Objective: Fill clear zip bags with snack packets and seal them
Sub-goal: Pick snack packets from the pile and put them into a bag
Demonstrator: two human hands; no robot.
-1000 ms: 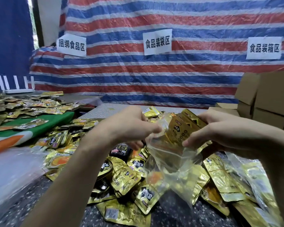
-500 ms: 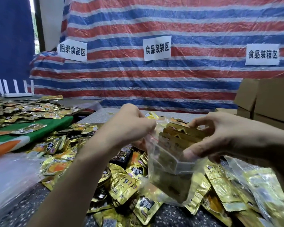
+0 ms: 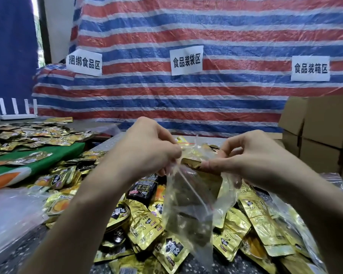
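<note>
Pinching the clear plastic zip bag (image 3: 188, 210) mouth: your left hand (image 3: 149, 149) and right hand (image 3: 251, 157), fingers clamped. Gold foil snack packets (image 3: 192, 163) inside; loose ones at six o'clock.

Left sign (image 3: 84, 62) reads 捆绑食品区, middle sign (image 3: 186, 60) 食品装袋区, right sign (image 3: 310, 68) 食品装箱区 (all on the tarp (image 3: 236, 36)).

1. the clear zip bag (image 3: 188, 206), lower centre: its contents are a blurred mass.
2. cardboard boxes (image 3: 325, 125) run off the right edge.
3. print on the loose snack packets (image 3: 143, 224) is too small to read.
</note>
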